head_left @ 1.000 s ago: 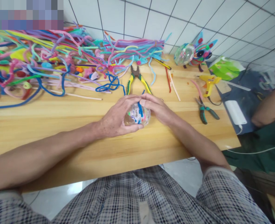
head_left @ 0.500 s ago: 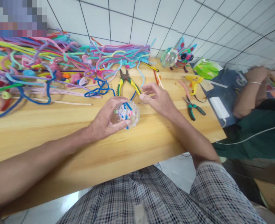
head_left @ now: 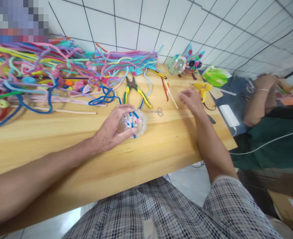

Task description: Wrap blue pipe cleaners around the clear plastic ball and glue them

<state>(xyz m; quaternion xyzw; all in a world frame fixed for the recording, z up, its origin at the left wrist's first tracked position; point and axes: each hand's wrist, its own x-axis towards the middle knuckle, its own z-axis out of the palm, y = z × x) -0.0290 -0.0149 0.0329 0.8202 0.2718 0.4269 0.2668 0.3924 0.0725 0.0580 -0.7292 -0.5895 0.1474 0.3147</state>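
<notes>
My left hand (head_left: 111,127) is wrapped around a clear plastic ball (head_left: 140,124) with blue pipe cleaner pieces and small coloured bits on or in it, resting on the table. My right hand (head_left: 192,101) is over the table beside the yellow glue gun (head_left: 203,91), fingers curled together; what they hold, if anything, is hidden. Small scissors (head_left: 158,112) lie just right of the ball. Pliers with yellow-green handles (head_left: 134,91) lie open behind it. Of the green-handled pliers (head_left: 211,119), only a handle tip shows past my right forearm.
Piles of coloured pipe cleaners (head_left: 126,63) cover the back left of the table (head_left: 87,172). A finished-looking animal figure (head_left: 193,63) with a clear ball body (head_left: 176,64) stands at the back. A green packet (head_left: 214,76) and a white power strip (head_left: 228,116) lie right, near another person's arm (head_left: 258,96).
My right hand has moved away from the ball, to the right, near the glue gun, uncovering the scissors. My left hand stays on the ball.
</notes>
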